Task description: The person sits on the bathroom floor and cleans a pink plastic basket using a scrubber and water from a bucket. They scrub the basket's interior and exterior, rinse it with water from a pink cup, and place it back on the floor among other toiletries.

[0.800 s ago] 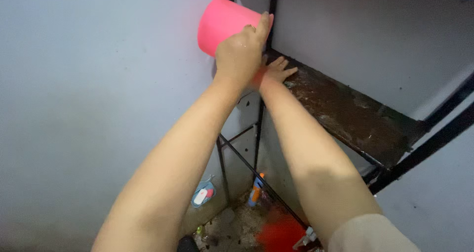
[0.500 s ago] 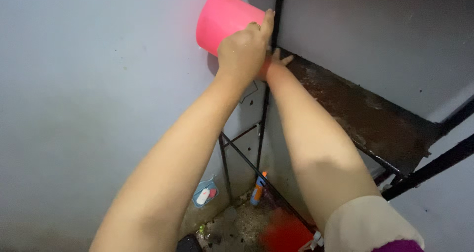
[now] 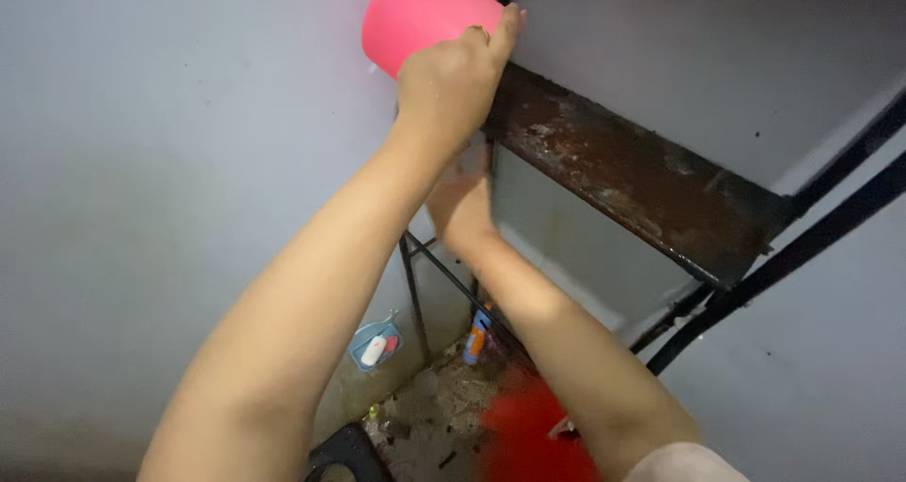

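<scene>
Since the earlier frames the right hand (image 3: 460,203) has come off the top of the shelf and dropped below its front edge, while the left hand (image 3: 451,90) has stayed clamped on the smooth pink plastic cup (image 3: 420,17); the camera also looks from lower down.

Head view: the cup is round, tilted with its bottom toward the pale grey wall (image 3: 170,161), and it is held up at the left end of the rusty dark metal shelf (image 3: 623,175), just above its corner; the left fingers wrap the side of the cup and the thumb lies along its edge. The right hand is blurred and partly behind the left forearm, so I cannot tell if its fingers are apart or together; it is just under the shelf edge, near the thin black frame bars (image 3: 425,265). The shelf surface is rough, stained and flaking; black rails (image 3: 783,255) run from its right end. Open room is only at the left, along the wall. On the dirty floor below lie a light blue dish with soap (image 3: 375,346), an orange and blue bottle (image 3: 478,334), a blurred red object (image 3: 528,435) and a black grid-shaped piece (image 3: 342,454).
</scene>
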